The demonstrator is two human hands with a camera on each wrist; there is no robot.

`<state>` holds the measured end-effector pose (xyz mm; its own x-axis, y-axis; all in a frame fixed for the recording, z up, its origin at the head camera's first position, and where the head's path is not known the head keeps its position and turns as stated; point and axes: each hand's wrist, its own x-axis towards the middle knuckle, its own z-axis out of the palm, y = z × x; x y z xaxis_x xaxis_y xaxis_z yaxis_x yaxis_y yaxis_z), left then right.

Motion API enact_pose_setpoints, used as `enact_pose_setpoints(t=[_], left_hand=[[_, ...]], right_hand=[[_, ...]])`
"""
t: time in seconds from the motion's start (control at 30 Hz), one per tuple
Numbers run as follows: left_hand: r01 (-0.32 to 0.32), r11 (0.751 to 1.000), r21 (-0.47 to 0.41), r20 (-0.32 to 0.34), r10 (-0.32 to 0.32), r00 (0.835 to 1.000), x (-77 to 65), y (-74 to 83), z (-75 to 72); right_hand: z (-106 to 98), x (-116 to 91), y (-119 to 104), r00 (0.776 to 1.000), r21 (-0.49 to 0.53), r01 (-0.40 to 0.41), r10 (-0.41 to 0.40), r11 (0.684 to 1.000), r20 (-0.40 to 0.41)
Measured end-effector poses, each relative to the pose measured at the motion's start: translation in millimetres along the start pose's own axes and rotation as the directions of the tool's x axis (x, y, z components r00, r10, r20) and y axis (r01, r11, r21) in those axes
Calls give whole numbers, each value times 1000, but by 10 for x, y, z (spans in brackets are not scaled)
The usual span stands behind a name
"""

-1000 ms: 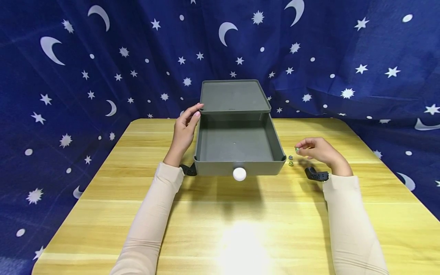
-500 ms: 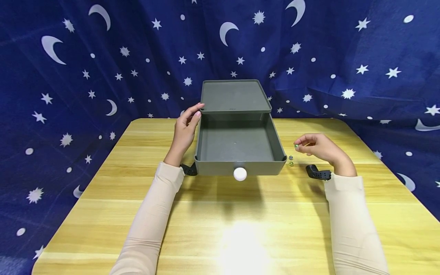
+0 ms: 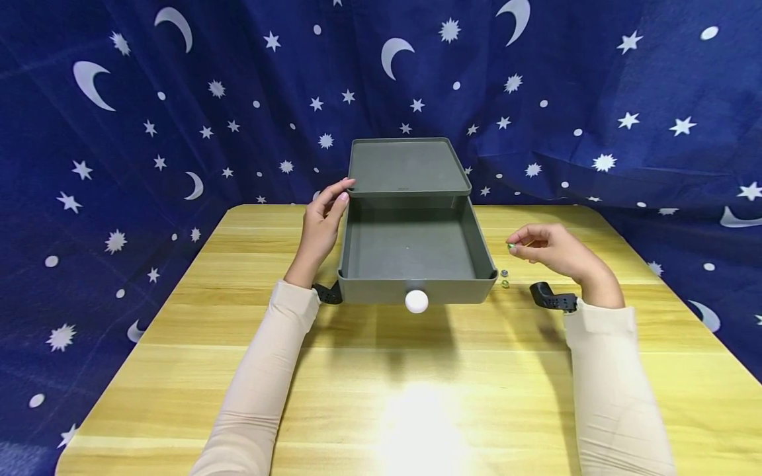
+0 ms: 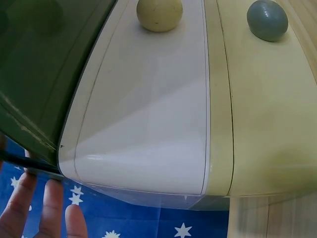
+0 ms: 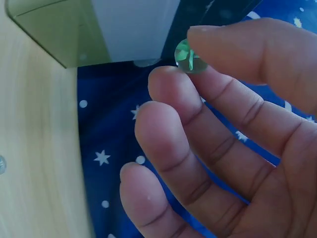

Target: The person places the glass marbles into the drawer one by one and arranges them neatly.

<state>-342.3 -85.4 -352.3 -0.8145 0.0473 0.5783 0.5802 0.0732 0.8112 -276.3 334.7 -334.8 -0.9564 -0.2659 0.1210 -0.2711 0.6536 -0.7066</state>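
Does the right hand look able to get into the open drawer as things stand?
Probably yes: the right hand, pinching a marble, is beside the drawer, whose front part is uncovered; only its side wall intervenes.

Green-swirled marble [image 5: 189, 58]: clear, glass-like, smooth, glossy. Loose marbles [image 3: 505, 284]: glass-like, shiny; too small for finer detail. Pull-out drawer [image 3: 369, 291]: grey plastic look, smooth, mostly matt. Cabinet top [image 3: 407, 165]: same grey plastic look, matt, smooth. White knob [image 3: 417, 301]: smooth. White drawer front [image 4: 148, 99]: plastic-looking, smooth, faint sheen, light streak near lower edge. Tabletop [image 3: 268, 396]: light wood grain, smooth, glossy, strong glare. Star-print curtain [image 3: 238, 39]: cloth, matt, creased. Sleeve [image 3: 256, 390]: matt fabric, wrinkled. Wrist mount [image 3: 556, 301]: black plastic look, perforated.
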Motion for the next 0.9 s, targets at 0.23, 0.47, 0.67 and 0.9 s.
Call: enact_pose_setpoints(t=[0.23, 0.47, 0.67, 0.9], left_hand=[[3, 1000, 1, 4, -3, 1000, -3, 2, -3], [-5, 1000, 8, 3, 5, 1000, -4, -3, -7], [-2, 1000, -3, -1, 2, 1000, -6, 5, -1], [15, 1000, -8, 0, -15, 1000, -13, 25, 6]], right_hand=[[-17, -58, -142, 996, -7, 69, -69, 998, -50], [-29, -86, -247, 990, 2, 124, -124, 992, -73], [-23, -101, -305, 980, 31, 176, -173, 984, -99], [-9, -122, -393, 977, 37, 184, -178, 982, -121]])
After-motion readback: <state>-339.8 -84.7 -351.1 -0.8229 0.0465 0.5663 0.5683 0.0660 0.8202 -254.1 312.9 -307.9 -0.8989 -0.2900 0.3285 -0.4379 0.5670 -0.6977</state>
